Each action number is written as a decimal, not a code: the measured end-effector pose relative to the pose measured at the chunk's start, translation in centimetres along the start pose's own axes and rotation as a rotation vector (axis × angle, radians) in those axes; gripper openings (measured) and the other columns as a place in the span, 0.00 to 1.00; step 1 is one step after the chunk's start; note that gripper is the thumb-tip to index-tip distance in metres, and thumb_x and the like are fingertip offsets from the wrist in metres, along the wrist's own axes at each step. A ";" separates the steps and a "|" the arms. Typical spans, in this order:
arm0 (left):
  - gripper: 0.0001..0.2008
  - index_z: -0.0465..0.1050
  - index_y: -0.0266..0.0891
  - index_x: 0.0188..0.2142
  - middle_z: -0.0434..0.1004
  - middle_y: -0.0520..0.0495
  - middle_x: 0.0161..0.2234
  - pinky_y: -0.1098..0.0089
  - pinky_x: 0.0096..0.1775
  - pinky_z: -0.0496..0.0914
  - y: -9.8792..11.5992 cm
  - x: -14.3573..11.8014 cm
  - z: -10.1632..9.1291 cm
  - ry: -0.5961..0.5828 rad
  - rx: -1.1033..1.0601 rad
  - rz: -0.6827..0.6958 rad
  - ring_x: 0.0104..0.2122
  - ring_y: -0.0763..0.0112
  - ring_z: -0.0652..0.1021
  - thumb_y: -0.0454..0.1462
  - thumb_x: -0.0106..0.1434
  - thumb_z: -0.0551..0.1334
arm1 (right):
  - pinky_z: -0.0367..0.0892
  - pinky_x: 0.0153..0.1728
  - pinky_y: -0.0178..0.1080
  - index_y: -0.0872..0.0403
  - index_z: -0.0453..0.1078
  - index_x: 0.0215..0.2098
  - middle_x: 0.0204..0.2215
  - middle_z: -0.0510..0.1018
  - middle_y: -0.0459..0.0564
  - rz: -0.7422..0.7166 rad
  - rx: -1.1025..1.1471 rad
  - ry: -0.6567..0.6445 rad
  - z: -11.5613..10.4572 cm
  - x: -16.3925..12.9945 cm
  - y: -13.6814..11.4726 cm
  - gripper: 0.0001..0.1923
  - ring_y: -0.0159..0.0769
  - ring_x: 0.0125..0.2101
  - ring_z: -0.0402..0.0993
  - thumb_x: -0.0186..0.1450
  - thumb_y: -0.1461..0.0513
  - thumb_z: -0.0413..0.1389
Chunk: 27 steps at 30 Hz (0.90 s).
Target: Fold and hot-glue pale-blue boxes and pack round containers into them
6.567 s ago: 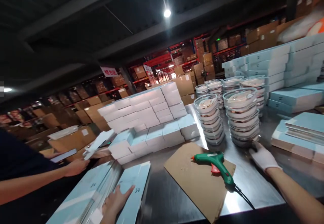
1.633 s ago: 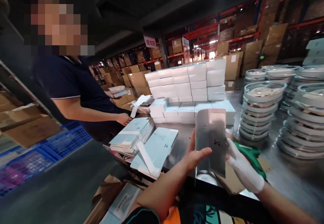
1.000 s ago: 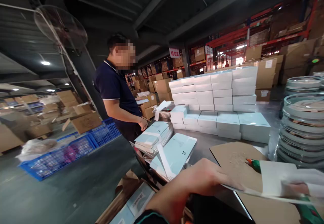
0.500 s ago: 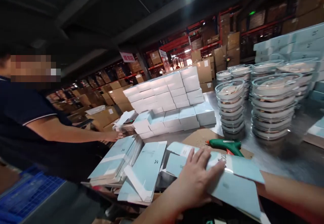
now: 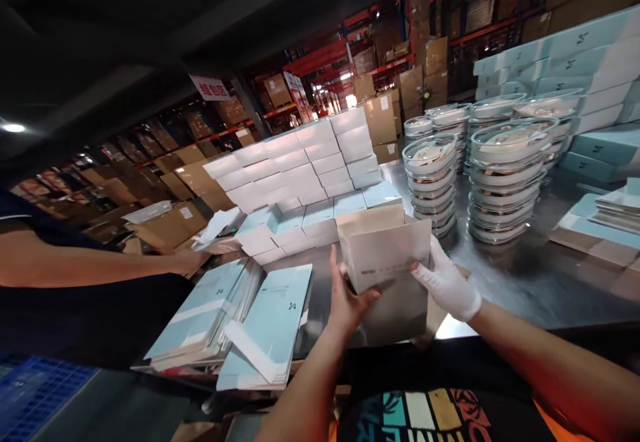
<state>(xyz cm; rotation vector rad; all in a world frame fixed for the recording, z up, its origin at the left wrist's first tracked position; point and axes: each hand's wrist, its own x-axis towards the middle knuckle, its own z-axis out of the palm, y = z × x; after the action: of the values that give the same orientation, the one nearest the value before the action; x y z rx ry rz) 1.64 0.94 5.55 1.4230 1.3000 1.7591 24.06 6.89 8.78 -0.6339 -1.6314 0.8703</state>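
Both my hands hold a pale cardboard box (image 5: 387, 255) that is partly folded open, raised above the front edge of the steel table (image 5: 520, 282). My bare left hand (image 5: 347, 299) grips its left side and bottom. My right hand (image 5: 447, 284), in a white glove, grips its right side. The box's top is open, and it hides the table behind it. Two piles of flat light-blue box blanks (image 5: 270, 325) lie just left of my left hand.
Stacks of closed white boxes (image 5: 305, 175) stand behind. Stacks of clear round lidded dishes (image 5: 505, 182) are on the right, with more blue boxes (image 5: 575, 62) beyond. A co-worker's arm (image 5: 100, 265) reaches in from the left. Cartons on shelves fill the background.
The flat blue blank that my hands pressed on the table half a second ago is now lifted and folded into an open box shape. The view has tilted down.
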 end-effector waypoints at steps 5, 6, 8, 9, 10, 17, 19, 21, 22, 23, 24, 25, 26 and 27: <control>0.65 0.52 0.46 0.73 0.70 0.34 0.63 0.52 0.59 0.73 -0.2 0.1 0.0 -0.011 0.083 0.213 0.61 0.45 0.76 0.65 0.45 0.78 | 0.73 0.64 0.52 0.50 0.67 0.69 0.57 0.81 0.57 0.108 0.164 -0.025 1.6 0.5 -0.3 0.40 0.50 0.58 0.78 0.66 0.42 0.66; 0.57 0.59 0.45 0.69 0.75 0.37 0.58 0.54 0.55 0.75 -0.1 0.3 -0.4 -0.021 0.093 0.215 0.56 0.48 0.78 0.65 0.47 0.77 | 0.74 0.62 0.52 0.51 0.71 0.66 0.55 0.83 0.56 0.135 0.183 -0.057 1.5 0.7 -0.6 0.38 0.51 0.57 0.78 0.65 0.43 0.67; 0.43 0.70 0.43 0.57 0.78 0.43 0.47 0.60 0.46 0.77 0.2 0.5 -1.0 -0.028 0.102 0.208 0.44 0.55 0.80 0.63 0.51 0.76 | 0.75 0.59 0.52 0.52 0.76 0.59 0.50 0.84 0.55 0.182 0.238 -0.109 1.7 1.1 -1.3 0.34 0.52 0.54 0.79 0.63 0.43 0.68; 0.38 0.73 0.42 0.53 0.78 0.44 0.43 0.61 0.43 0.76 0.4 0.6 -1.2 -0.026 0.111 0.214 0.41 0.57 0.80 0.62 0.54 0.76 | 0.75 0.58 0.52 0.52 0.77 0.56 0.49 0.85 0.55 0.197 0.270 -0.105 1.9 1.3 -1.6 0.31 0.52 0.53 0.79 0.63 0.42 0.67; 0.34 0.75 0.41 0.49 0.78 0.44 0.42 0.62 0.44 0.76 0.5 0.5 -1.3 -0.032 0.125 0.230 0.41 0.58 0.79 0.61 0.56 0.75 | 0.76 0.58 0.52 0.52 0.77 0.53 0.47 0.85 0.54 0.211 0.292 -0.081 2.2 1.4 -1.8 0.29 0.51 0.52 0.80 0.64 0.41 0.65; 0.43 0.64 0.48 0.66 0.68 0.34 0.66 0.55 0.57 0.74 -0.5 -1.6 -1.2 0.131 0.137 0.516 0.62 0.48 0.76 0.59 0.58 0.75 | 0.76 0.39 0.39 0.49 0.66 0.61 0.48 0.82 0.51 0.180 0.210 0.184 5.1 1.6 -2.4 0.32 0.39 0.40 0.78 0.58 0.60 0.60; 0.37 0.69 0.48 0.63 0.74 0.38 0.59 0.58 0.54 0.75 -0.7 -1.9 -1.8 0.074 0.207 0.536 0.57 0.52 0.78 0.58 0.61 0.74 | 0.75 0.37 0.38 0.47 0.61 0.68 0.51 0.82 0.52 0.126 0.238 0.090 4.5 1.9 -2.4 0.37 0.37 0.39 0.78 0.60 0.60 0.58; 0.30 0.75 0.46 0.57 0.77 0.43 0.50 0.61 0.50 0.75 -0.7 -2.0 -2.9 0.069 0.255 0.527 0.50 0.55 0.80 0.56 0.61 0.74 | 0.77 0.42 0.41 0.47 0.63 0.68 0.54 0.81 0.53 0.092 0.131 0.006 2.6 2.5 -1.9 0.31 0.39 0.43 0.80 0.67 0.56 0.56; 0.29 0.76 0.45 0.55 0.77 0.44 0.48 0.61 0.49 0.75 -0.6 -2.0 -3.5 0.105 0.250 0.505 0.48 0.57 0.80 0.56 0.61 0.75 | 0.77 0.47 0.43 0.49 0.67 0.66 0.55 0.81 0.55 0.090 0.009 -0.015 1.3 2.9 -1.3 0.27 0.41 0.46 0.80 0.70 0.54 0.54; 0.30 0.76 0.45 0.54 0.76 0.44 0.48 0.62 0.48 0.75 -0.5 -1.9 -4.1 0.158 0.229 0.465 0.47 0.57 0.79 0.56 0.60 0.75 | 0.76 0.52 0.46 0.51 0.71 0.62 0.56 0.81 0.57 0.107 -0.158 -0.027 -0.2 3.2 -0.6 0.23 0.44 0.50 0.79 0.73 0.53 0.52; 0.31 0.75 0.44 0.54 0.76 0.44 0.48 0.64 0.46 0.74 -0.3 -1.9 -4.7 0.213 0.197 0.413 0.45 0.59 0.79 0.56 0.58 0.76 | 0.73 0.57 0.49 0.53 0.74 0.59 0.56 0.81 0.59 0.142 -0.359 -0.035 -1.8 3.4 0.4 0.21 0.47 0.54 0.78 0.74 0.53 0.51; 0.33 0.74 0.43 0.55 0.75 0.44 0.48 0.65 0.44 0.73 -0.2 -1.9 -5.3 0.260 0.154 0.355 0.43 0.61 0.78 0.56 0.57 0.76 | 0.71 0.59 0.50 0.55 0.77 0.55 0.55 0.81 0.62 0.210 -0.578 -0.034 -3.3 3.4 1.5 0.20 0.50 0.55 0.78 0.74 0.54 0.51; 0.34 0.73 0.43 0.55 0.74 0.45 0.48 0.67 0.42 0.72 -0.1 -1.9 -5.7 0.297 0.107 0.301 0.41 0.63 0.77 0.57 0.56 0.76 | 0.72 0.57 0.51 0.58 0.79 0.51 0.51 0.83 0.65 0.301 -0.775 -0.067 -4.6 3.3 2.7 0.19 0.52 0.53 0.78 0.74 0.54 0.52; 0.35 0.72 0.43 0.55 0.74 0.46 0.47 0.68 0.40 0.71 0.0 -1.8 -6.1 0.329 0.061 0.258 0.38 0.65 0.76 0.58 0.56 0.75 | 0.73 0.54 0.50 0.58 0.80 0.48 0.47 0.84 0.65 0.381 -0.896 -0.129 -5.7 2.9 4.0 0.18 0.53 0.49 0.80 0.73 0.55 0.55</control>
<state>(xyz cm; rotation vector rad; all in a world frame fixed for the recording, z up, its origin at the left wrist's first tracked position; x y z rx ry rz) -3.49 -2.76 4.88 1.4292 1.3926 2.2171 28.76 12.65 7.80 -1.5688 -2.0358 0.3958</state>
